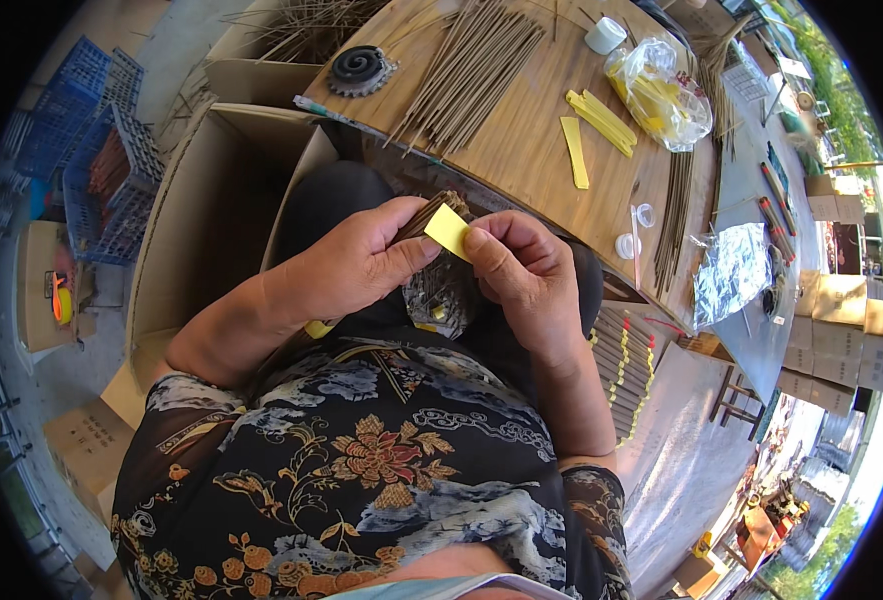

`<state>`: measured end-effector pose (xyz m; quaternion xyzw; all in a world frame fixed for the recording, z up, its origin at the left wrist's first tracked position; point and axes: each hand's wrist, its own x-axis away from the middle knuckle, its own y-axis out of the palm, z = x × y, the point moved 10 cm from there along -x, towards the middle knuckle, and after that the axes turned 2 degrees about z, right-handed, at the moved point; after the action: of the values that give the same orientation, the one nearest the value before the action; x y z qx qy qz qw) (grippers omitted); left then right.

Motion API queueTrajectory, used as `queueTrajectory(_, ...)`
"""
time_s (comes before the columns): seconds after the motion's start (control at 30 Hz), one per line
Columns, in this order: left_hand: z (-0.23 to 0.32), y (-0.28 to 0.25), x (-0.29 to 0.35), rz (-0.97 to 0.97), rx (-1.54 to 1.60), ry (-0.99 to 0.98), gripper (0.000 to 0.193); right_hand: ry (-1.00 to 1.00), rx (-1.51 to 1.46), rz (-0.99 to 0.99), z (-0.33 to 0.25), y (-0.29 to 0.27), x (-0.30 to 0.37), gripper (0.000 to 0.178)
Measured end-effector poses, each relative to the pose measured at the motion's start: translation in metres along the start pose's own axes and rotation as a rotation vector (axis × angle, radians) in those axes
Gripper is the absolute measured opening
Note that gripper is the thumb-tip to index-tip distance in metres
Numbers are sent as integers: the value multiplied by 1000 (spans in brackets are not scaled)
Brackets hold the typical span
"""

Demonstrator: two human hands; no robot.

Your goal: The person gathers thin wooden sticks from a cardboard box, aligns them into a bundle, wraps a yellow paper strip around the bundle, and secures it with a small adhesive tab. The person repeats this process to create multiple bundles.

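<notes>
In my left hand [356, 250], the fingers close round a bundle of thin brown sticks [423, 214], which look like incense sticks, held above my lap. A short yellow paper strip [447, 229] lies across the bundle, with my left thumb against its near edge. My right hand [526, 270] pinches the strip's right end between thumb and fingers. Below the hands, on my lap, a crumpled transparent plastic bag [439, 300] shows in part. Beside my left forearm a bit of yellow [318, 328] peeks out; I cannot make out what it belongs to.
Ahead, the wooden table [551, 210] carries a spread of brown sticks [476, 75], a black coil [358, 70], yellow strips [601, 123] and a plastic bag [661, 95]. An open carton [211, 200] stands at my left. Yellow-banded bundles [621, 375] lie low at the right.
</notes>
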<state>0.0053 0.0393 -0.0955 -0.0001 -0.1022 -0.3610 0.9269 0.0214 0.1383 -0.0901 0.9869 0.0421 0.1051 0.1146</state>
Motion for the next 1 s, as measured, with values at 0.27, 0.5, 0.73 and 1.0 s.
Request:
queueTrajectory(0.27, 9, -1, 3, 29, 33, 29, 35, -322, 155, 308, -26, -30, 2, 15)
queueTrajectory(0.5, 32, -11, -6, 36, 3, 54, 34, -388, 1459, 657, -48, -126, -86, 34)
queueTrajectory(0.73, 108, -59, -29, 303, 83, 460, 29, -290, 150, -1, -43, 5, -48, 68)
queueTrajectory(1.0, 126, -57, -51, 392, 420, 557, 29, -118, 105, -81, 9, 56, -43, 28)
